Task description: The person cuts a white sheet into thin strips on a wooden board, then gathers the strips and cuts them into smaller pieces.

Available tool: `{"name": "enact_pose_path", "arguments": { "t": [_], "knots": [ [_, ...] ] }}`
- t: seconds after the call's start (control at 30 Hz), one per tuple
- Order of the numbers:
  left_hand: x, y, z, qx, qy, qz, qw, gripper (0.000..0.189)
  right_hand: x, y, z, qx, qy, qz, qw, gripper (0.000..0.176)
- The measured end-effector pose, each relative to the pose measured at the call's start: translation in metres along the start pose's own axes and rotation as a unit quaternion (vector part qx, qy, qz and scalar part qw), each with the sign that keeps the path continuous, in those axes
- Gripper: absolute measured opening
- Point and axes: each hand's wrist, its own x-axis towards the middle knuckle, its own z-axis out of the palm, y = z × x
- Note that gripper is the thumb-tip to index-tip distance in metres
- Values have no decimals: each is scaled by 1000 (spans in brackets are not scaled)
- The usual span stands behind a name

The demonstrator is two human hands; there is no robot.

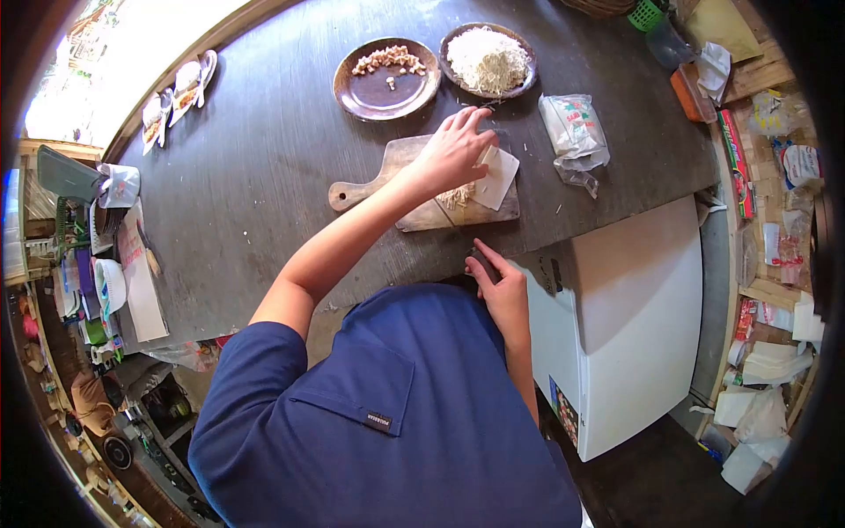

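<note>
My left hand (455,151) reaches over a wooden cutting board (400,163), its fingers bent downward and their tips partly hidden. I cannot tell what they hold. Beside these fingers a flat, pale rectangular piece (501,179) lies across the board's right end. Under my wrist sits a small heap of pale, thin shreds (456,196). My right hand (502,286) is at the table's near edge, below the board, with thumb and index finger apart. Just beyond my left hand stands a dark plate (451,77) heaped with pale shreds (489,60).
A brown dish (385,107) holds small light-brown pieces (388,60). Right of the board lies a plastic packet (573,132). Small dishes with spoons (182,97) stand far left on the dark table (246,189). A white appliance (638,299) stands close by my right arm.
</note>
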Motion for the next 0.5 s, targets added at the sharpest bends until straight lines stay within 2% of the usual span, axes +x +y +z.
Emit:
{"name": "enact_pose_path", "arguments": {
  "t": [0.07, 0.37, 0.43, 0.5],
  "knots": [
    [4, 1, 2, 3, -3, 1, 1000, 45, 0, -4, 1, -8, -12, 1, 1000, 42],
    [5, -3, 11, -31, -7, 8, 999, 33, 6, -3, -15, 35, -5, 26, 999, 46],
    [-1, -3, 10, -96, 18, -9, 995, 29, 10, -5, -18, 39, -7, 27, 999, 45],
    [-8, -9, 2, -193, 1, -39, 980, 28, 10, -6, -20, 41, -11, 32, 999, 45]
  ]
}}
